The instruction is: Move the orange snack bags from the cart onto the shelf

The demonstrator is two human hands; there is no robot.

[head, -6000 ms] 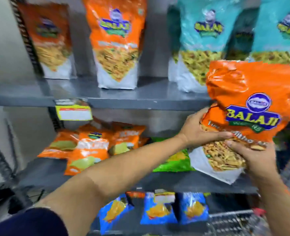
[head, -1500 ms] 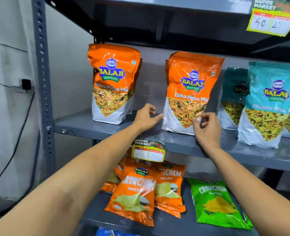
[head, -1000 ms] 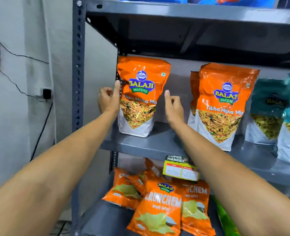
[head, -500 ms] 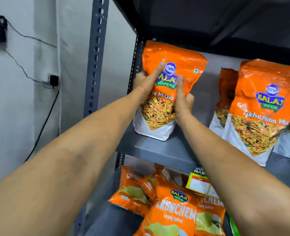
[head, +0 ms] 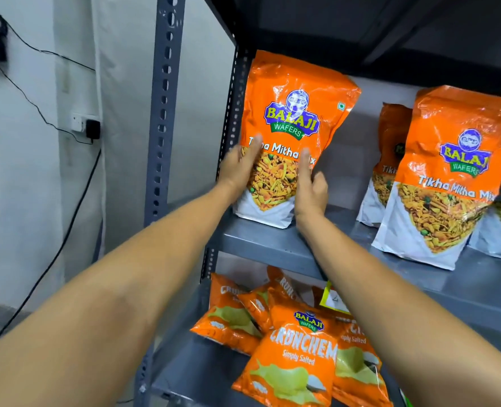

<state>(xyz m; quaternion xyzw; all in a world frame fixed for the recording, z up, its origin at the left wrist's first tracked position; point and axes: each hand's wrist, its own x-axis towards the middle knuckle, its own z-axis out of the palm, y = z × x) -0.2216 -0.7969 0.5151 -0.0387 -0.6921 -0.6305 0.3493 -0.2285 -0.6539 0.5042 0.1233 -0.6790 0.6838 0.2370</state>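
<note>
While the leftmost orange snack bag [head: 293, 136] stands upright on the grey shelf [head: 272, 245], left hand [head: 239, 168] and right hand [head: 309, 189] flattened against its flanks: straightening step in hand; next, release and return to cart, unseen.

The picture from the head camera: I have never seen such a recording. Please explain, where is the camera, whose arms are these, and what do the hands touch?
There is no machine here. A person wears a wide-angle camera on the head, so you look forward and down along their own two bare arms.

The grey shelf carries standing orange bags labelled Tikha Mitha Mix. The left hand and the right hand lie open against the two sides of the leftmost bag, which stands upright on the shelf beside the upright post. Whether they squeeze it, I cannot tell.

More orange bags stand to the right. On the shelf below lie smaller Crunchem packets. The cart is not in view.
</note>
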